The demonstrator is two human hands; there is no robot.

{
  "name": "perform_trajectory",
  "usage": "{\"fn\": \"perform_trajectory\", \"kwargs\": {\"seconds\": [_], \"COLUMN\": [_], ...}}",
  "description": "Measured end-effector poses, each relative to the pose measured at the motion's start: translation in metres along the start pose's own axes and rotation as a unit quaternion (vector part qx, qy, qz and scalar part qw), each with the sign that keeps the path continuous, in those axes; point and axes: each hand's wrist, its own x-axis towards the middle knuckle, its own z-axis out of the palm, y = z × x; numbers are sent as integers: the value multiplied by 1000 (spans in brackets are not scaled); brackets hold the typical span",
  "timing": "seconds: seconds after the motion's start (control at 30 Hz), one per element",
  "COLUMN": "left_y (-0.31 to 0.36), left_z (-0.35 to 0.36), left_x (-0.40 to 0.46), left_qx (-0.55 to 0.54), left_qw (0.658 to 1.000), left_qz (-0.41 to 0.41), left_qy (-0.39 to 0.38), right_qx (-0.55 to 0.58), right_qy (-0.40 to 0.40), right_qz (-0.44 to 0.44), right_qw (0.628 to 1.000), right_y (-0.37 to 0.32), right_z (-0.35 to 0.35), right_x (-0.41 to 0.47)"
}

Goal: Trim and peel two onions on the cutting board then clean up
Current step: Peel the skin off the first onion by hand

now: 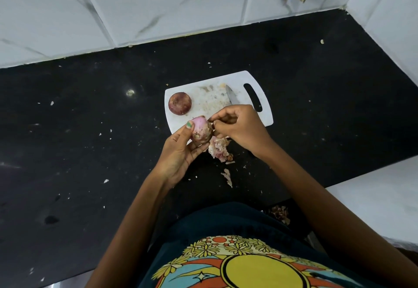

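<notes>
Black speckled stone makes up the counter [90, 129] in front of us, backed by white marble-look wall tiles [158, 5]. On it lies a white plastic cutting board [267, 118] with a slot handle at its right end. We hold the pale pink, partly peeled onion [201, 130] in our left hand [181, 149], just above the board's near edge, with the thumb curled over its top and the fingers cupped underneath. Our right hand [237, 125] pinches at the onion's right side with curled fingertips, seemingly on a bit of skin, though we cannot make out the skin itself. A second onion [180, 103], darker purple, rests on the left part of the board, apart from both hands. The knife [232, 97] lies on the board near the handle slot, its handle hidden behind our right hand. Loose onion peels [219, 148] sit piled on the counter just below the held onion, with another scrap [227, 177] nearer to us.
</notes>
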Motion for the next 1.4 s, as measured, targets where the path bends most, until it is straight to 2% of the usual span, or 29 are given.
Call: {"fn": "perform_trajectory", "kwargs": {"seconds": [0.07, 0.2, 0.63, 0.9, 0.97, 1.1, 1.17, 1.27, 1.4], "left_y": [1, 1, 19, 46, 52, 58, 61, 65, 71], "left_z": [-1, -1, 11, 28, 32, 36, 36, 37, 42], "left_x": [1, 0, -1, -5, -5, -4, -3, -2, -3], "left_qx": [-2, -18, -15, -45, -55, -62, -52, -29, 1], "left_qw": [1000, 1000, 999, 998, 998, 997, 997, 996, 992], "left_qz": [4, -3, 39, 36, 33, 41, 52, 74, 112], "left_qy": [3, 13, 13, -14, -18, -15, -12, -28, -57], "right_qx": [23, -58, -63, -58, -97, -195, -161, -43, -46], "right_qy": [-17, -23, 56, 155, 145, 34, 45, 74, 23], "right_qz": [10, -9, -101, -81, -72, -23, -34, -67, -110], "right_qw": [1000, 998, 991, 983, 982, 980, 985, 994, 993], "right_y": [-1, -1, -19, -18, -15, -8, -19, -51, -81], "right_z": [0, 3, 7, -16, -18, -18, -22, -31, -29], "right_x": [-2, -4, -7, 19, 21, 21, 21, 17, 9]}}
